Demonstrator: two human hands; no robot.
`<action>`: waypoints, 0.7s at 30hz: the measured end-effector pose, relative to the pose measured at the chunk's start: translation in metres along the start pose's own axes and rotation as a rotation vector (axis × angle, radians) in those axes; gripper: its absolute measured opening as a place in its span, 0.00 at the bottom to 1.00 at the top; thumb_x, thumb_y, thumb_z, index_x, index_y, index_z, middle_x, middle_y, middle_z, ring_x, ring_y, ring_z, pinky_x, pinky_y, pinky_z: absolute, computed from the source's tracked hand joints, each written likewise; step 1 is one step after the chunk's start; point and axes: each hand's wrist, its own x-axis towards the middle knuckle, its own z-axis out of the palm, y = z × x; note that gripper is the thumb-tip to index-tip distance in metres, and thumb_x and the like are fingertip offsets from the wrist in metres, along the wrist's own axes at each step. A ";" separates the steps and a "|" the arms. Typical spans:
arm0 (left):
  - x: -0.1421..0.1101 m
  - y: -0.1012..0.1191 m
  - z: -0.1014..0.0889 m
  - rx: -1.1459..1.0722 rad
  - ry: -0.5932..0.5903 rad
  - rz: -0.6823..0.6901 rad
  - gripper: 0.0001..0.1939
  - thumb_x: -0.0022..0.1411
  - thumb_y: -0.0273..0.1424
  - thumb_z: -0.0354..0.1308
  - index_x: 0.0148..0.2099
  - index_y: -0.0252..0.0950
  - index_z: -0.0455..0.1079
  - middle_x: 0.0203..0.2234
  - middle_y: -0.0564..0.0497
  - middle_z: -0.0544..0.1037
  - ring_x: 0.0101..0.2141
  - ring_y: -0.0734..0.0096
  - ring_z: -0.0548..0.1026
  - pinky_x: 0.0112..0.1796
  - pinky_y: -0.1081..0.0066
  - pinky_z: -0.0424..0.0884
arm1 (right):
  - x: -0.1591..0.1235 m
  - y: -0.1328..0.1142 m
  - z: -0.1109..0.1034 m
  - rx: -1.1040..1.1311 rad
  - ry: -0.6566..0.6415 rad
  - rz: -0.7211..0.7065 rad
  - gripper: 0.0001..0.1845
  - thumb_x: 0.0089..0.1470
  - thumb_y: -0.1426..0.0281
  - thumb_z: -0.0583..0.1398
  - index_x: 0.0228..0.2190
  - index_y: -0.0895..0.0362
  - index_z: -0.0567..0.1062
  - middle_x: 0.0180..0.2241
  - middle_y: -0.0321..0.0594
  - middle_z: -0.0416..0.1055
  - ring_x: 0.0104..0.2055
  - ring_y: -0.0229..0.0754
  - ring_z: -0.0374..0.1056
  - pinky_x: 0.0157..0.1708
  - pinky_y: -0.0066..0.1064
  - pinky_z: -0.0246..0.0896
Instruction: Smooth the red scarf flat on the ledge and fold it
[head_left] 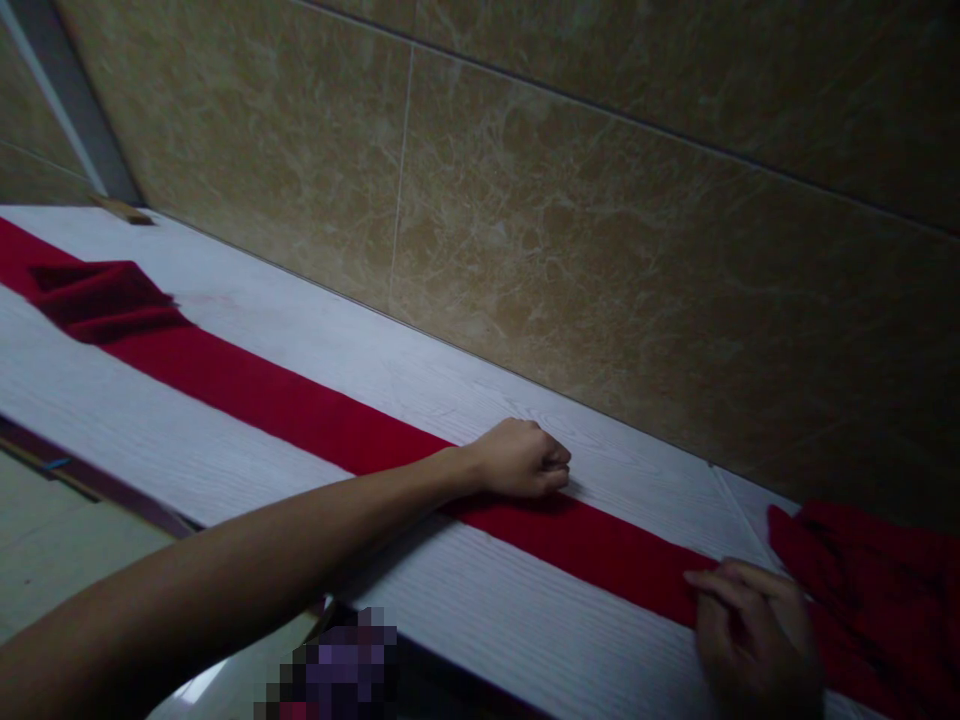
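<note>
Left hand: curled into a fist (525, 460) over the cloth strip; whether it grips anything, cannot tell
Right hand: fingers bent close together (757, 640) at the strip's edge near the red heap (885, 590); a pinch cannot be confirmed
Red strip: lies lengthwise along the white table (420, 355), a rumpled fold (105, 300) on its far-left part (247, 385)
Risk: uneven pulling could skew or crease the strip; the heap's weight could drag it
Containers: none visible
</note>
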 end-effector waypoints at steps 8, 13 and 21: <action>0.000 -0.001 0.000 -0.020 -0.003 0.005 0.15 0.60 0.27 0.56 0.23 0.37 0.58 0.16 0.58 0.59 0.19 0.76 0.56 0.26 0.71 0.50 | -0.007 0.001 0.004 0.031 0.023 0.152 0.07 0.57 0.74 0.60 0.35 0.53 0.77 0.37 0.42 0.68 0.37 0.45 0.69 0.36 0.40 0.68; 0.000 0.000 -0.001 -0.007 -0.009 0.000 0.15 0.61 0.28 0.55 0.23 0.37 0.59 0.16 0.58 0.61 0.20 0.76 0.56 0.26 0.72 0.50 | -0.013 0.002 0.006 0.049 0.042 0.214 0.05 0.56 0.68 0.61 0.35 0.52 0.78 0.40 0.45 0.68 0.41 0.49 0.69 0.40 0.44 0.69; 0.000 0.000 -0.001 0.020 -0.017 0.005 0.14 0.62 0.29 0.55 0.23 0.37 0.62 0.17 0.57 0.66 0.21 0.75 0.59 0.27 0.72 0.51 | -0.003 0.000 0.006 0.047 0.018 0.120 0.07 0.60 0.75 0.58 0.37 0.53 0.76 0.39 0.43 0.68 0.39 0.45 0.69 0.38 0.40 0.68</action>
